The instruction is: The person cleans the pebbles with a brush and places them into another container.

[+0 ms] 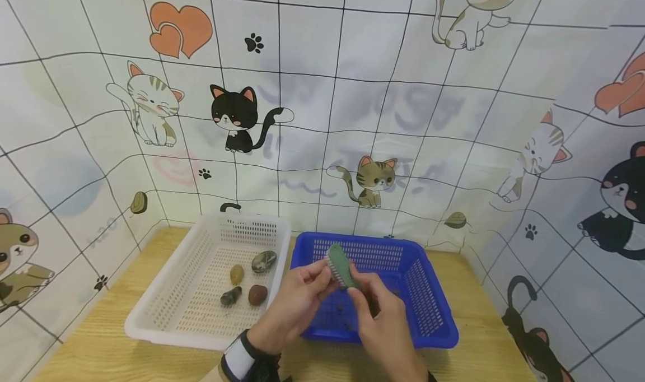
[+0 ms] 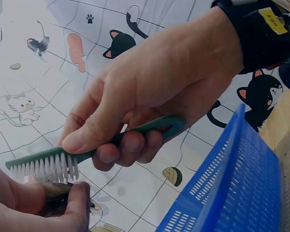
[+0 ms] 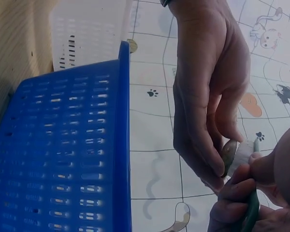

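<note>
My left hand grips the handle of a small green brush with white bristles. Thumb on top and fingers curled below, it holds the brush with bristles facing down in the left wrist view. My right hand pinches a dark, smooth stone between thumb and fingers; those fingers hide much of it. Bristles meet the stone's upper side in the left wrist view. Both hands are held over the near part of a blue plastic basket, above its rim.
To the left stands a white plastic basket holding several stones, among them a brown stone and a mottled stone. Small dark bits lie on the blue basket's floor. Both baskets rest on a wooden table before a cat-print wall covering.
</note>
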Demonstrator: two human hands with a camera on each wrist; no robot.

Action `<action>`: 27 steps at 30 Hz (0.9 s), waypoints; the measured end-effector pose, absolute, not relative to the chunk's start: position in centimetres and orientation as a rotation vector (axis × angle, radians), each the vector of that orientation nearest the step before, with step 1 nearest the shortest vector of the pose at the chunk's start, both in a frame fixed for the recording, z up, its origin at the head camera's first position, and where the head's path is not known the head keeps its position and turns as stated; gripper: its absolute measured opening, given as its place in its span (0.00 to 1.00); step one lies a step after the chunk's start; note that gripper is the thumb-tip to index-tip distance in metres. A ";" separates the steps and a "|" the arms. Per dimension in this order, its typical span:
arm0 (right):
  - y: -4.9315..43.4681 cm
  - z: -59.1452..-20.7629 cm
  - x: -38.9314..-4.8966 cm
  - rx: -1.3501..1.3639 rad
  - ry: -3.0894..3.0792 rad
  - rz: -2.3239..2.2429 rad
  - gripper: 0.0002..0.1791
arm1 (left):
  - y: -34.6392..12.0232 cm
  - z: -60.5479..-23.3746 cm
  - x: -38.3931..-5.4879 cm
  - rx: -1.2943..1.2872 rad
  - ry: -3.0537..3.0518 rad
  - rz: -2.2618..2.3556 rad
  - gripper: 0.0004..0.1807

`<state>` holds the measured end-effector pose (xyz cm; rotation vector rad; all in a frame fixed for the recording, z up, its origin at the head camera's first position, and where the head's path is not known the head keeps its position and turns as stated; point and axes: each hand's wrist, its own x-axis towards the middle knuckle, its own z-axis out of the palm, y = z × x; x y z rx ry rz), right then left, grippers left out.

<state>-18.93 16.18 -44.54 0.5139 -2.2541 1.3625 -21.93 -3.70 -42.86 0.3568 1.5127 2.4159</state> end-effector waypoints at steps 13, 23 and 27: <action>17.6 -43.8 -19.4 0.427 -2.360 1.299 0.17 | -4.2 -42.6 -22.4 0.280 1.503 2.491 0.28; 17.6 -43.9 -19.5 0.421 -2.371 1.312 0.15 | -3.3 -43.3 -22.3 0.326 1.482 2.413 0.27; 17.9 -43.9 -19.9 0.379 -2.400 1.231 0.15 | -3.4 -43.2 -22.2 0.298 1.489 2.444 0.27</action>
